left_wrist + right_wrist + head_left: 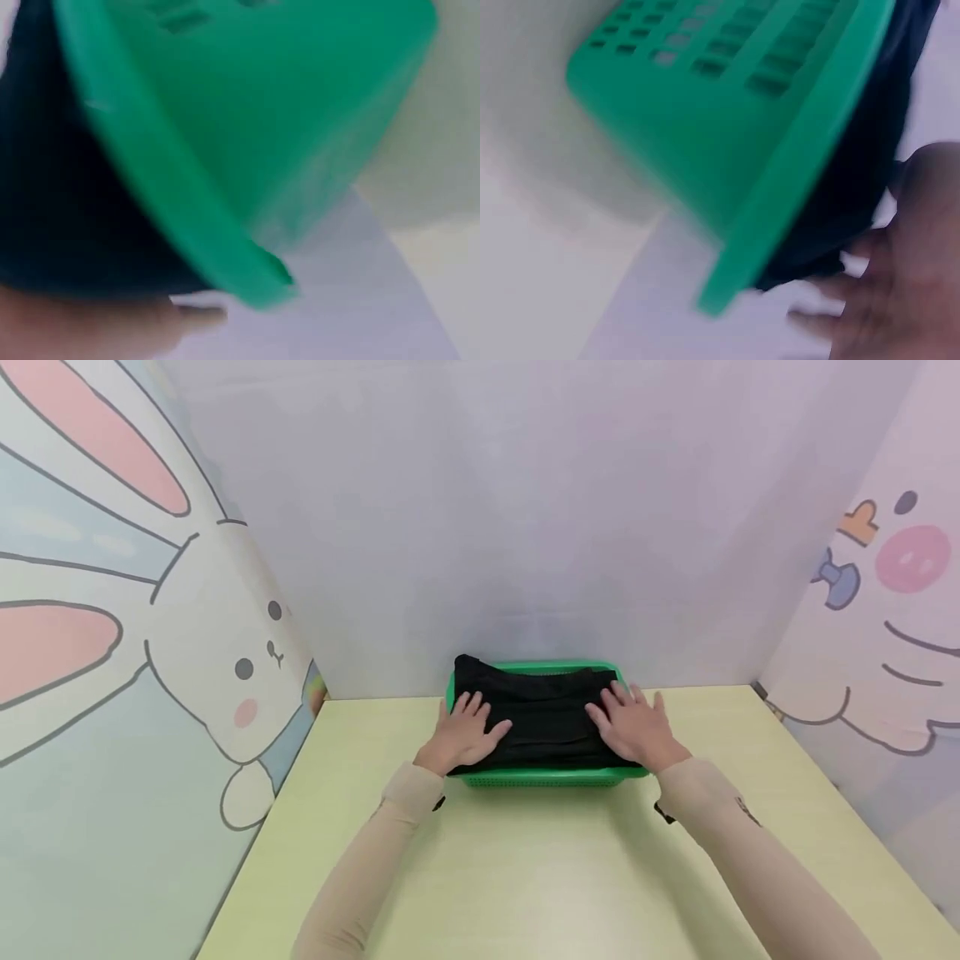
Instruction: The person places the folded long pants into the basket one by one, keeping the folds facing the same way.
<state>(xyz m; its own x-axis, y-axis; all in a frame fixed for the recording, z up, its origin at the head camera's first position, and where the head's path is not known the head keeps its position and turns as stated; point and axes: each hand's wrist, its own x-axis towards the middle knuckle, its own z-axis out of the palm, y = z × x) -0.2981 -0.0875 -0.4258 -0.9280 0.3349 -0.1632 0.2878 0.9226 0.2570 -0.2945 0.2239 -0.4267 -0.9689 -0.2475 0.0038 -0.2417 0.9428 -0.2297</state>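
Black folded cloth [547, 714] fills a green plastic basket [543, 777] with perforated sides, and one corner of it rises above the far left rim. My left hand [461, 735] lies on the cloth's left side, fingers spread and fairly straight. On the right side, my right hand [633, 727] rests with its fingers extended over the cloth and the rim. In the left wrist view, the basket rim [165, 180] is blurred, and only part of the hand [90, 326] shows. The right wrist view has the hand [900, 277] beside the dark cloth [840, 187].
The basket stands on a pale yellow table [540, 877], close to a plain light backdrop [555, 527] at the back edge. Side panels with a cartoon rabbit [217, 652] and another cartoon figure [892, 610] flank the table.
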